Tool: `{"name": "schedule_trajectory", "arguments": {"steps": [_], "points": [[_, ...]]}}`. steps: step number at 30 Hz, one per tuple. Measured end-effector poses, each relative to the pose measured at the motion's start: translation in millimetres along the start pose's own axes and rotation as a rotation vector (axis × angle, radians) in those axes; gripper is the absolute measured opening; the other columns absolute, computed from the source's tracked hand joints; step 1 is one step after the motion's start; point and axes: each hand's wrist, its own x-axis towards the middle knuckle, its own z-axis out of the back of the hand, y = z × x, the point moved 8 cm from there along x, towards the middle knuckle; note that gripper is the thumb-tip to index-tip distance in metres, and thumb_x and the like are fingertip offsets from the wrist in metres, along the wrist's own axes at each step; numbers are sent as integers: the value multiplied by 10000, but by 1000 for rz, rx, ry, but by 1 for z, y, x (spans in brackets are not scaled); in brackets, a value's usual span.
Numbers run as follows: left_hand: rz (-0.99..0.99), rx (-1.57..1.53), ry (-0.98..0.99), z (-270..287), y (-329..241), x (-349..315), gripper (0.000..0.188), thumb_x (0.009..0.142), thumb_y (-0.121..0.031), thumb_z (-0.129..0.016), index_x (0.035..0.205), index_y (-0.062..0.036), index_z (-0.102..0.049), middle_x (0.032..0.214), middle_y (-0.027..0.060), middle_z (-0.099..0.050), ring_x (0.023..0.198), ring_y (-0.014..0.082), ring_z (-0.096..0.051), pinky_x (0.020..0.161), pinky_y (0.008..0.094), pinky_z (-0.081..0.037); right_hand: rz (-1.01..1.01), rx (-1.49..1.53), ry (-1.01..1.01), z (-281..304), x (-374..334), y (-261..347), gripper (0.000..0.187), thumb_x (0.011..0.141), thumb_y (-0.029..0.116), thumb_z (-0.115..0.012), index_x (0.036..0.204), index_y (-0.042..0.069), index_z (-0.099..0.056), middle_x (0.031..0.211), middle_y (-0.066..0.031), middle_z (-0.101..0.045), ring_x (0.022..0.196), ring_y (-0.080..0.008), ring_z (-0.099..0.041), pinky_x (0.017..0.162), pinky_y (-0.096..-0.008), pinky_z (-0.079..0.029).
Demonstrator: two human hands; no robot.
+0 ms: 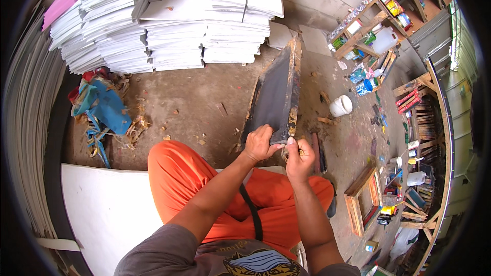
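Note:
A screen-printing frame (270, 99) with dark mesh and worn, stained wooden sides leans away from me, tilted, its near end just above my crossed legs. My left hand (260, 144) is closed over the near edge, fingers lying on the mesh side and thumb pointing toward the right corner. Right beside it, my right hand (300, 159) is curled tight, its thumb pressed at the near right corner of the frame. Whatever lies inside those curled fingers is too small to make out. The two thumbs are close together.
Tall stacks of white sheets (174, 36) stand at the back. Blue and red rags (107, 105) lie on the floor at left. A white bucket (341, 106), an empty wooden frame (362, 199) and shelves of paint containers (384, 41) are at right. I sit on a white board (107, 209).

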Motion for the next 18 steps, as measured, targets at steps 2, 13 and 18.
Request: {"name": "schedule_trajectory", "arguments": {"steps": [2,13,18], "points": [[1,0,-17,3,4,-1,667,900,-653,-648,929,7,-552,826,191,-548,744,423,-608,614,489,-511,-49,66,11,-5,-1,-4,388,1010,96,-696,696,54,-471,633,71,-457,620,-23,-350,507,-266,-289],[12,14,21,-7,21,-27,709,893,-686,-623,951,17,-553,877,209,-559,796,440,-608,671,495,-514,29,-225,75,-11,-22,6,360,949,58,-730,682,15,-492,567,-70,-477,531,-103,-417,489,-342,-341],[67,27,6,-10,35,-38,706,875,-661,-649,996,28,-555,917,234,-576,841,479,-604,719,530,-506,-150,-96,118,-19,-40,12,354,944,38,-716,676,12,-486,606,8,-484,609,-49,-417,523,-292,-350]]}}
